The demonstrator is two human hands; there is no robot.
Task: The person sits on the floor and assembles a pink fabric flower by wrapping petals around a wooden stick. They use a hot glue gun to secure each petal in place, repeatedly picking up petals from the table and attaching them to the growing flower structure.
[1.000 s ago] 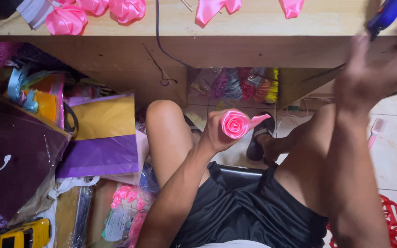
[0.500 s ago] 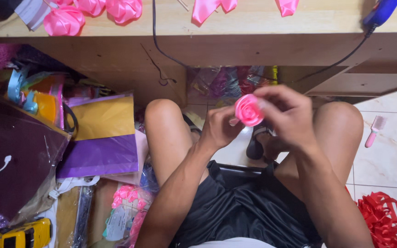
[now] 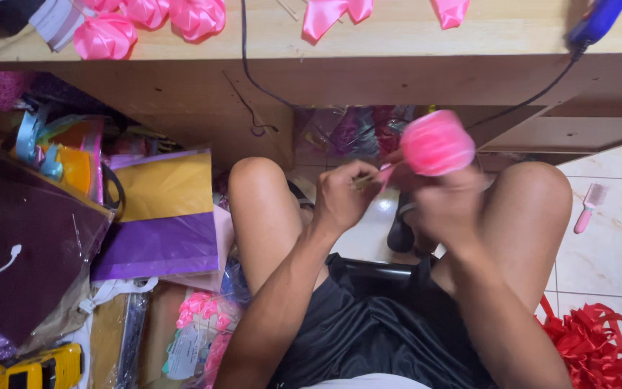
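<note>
A pink ribbon rose (image 3: 437, 142) is held up between my knees, below the edge of the wooden table (image 3: 397, 50). My right hand (image 3: 449, 205) grips it from beneath, blurred by motion. My left hand (image 3: 343, 194) pinches a thin stick (image 3: 368, 178) that runs toward the rose's base. More pink ribbon roses (image 3: 145, 18) and pink ribbon pieces (image 3: 332, 11) lie on the tabletop. A blue glue gun (image 3: 595, 21) rests at the table's right end, its black cord hanging down.
Purple and yellow paper bags (image 3: 160, 216) and packets of ribbon crowd the floor on the left. A yellow toy car (image 3: 37, 367) sits at bottom left. A red ribbon bundle (image 3: 599, 338) and a small pink brush (image 3: 588, 209) lie on the tiles at right.
My right hand came down from the table's right end to the rose. The rose now sits higher and turned, with the right hand under it and the left hand on the stick.
</note>
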